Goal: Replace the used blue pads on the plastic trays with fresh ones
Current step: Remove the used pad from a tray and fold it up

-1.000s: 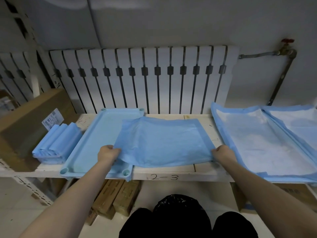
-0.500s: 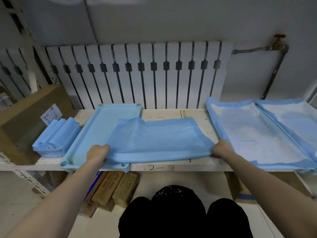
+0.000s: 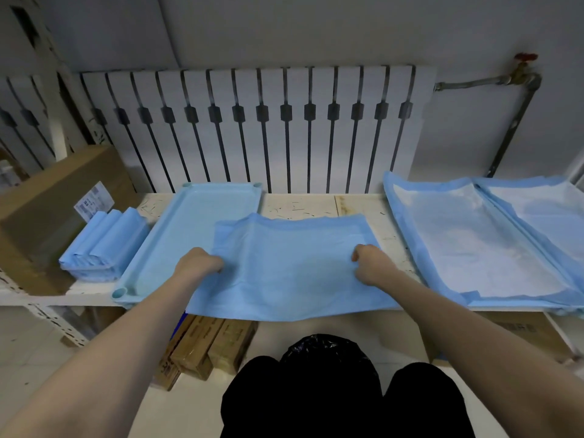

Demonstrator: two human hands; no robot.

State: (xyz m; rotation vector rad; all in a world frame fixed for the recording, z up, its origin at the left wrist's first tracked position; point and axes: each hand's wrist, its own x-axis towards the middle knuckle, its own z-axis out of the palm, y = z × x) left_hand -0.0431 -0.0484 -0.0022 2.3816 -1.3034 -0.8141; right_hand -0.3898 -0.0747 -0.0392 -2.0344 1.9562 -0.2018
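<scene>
**Pad change at the shelf [image 3: 300,205], mid-task.** We see the left hand [image 3: 197,263] and the right hand [image 3: 371,263] each clenched on a bunched side edge of one blue pad [image 3: 290,279]. The pad spans the gap between them, blue side up. Its near edge hangs over the shelf front, and its left part lies over the right side of a plastic tray [image 3: 189,222]. That tray, beneath and beyond the left hand, is otherwise bare — we judge it stripped and awaiting cover.

Left of the left hand sits a stack of folded pads [image 3: 104,245], apparently the fresh supply. Right of the right hand, a first covered tray [image 3: 474,241] and a second covered tray [image 3: 543,210] beyond it each carry a pad, white face up, with its blue border over the rim. We take these two as done.

We cannot tell whether the held pad is fresh or used. In our reading at least this one tray is left — pad spread, squared, tucked. A black bag [image 3: 325,349] lies below the hands.
</scene>
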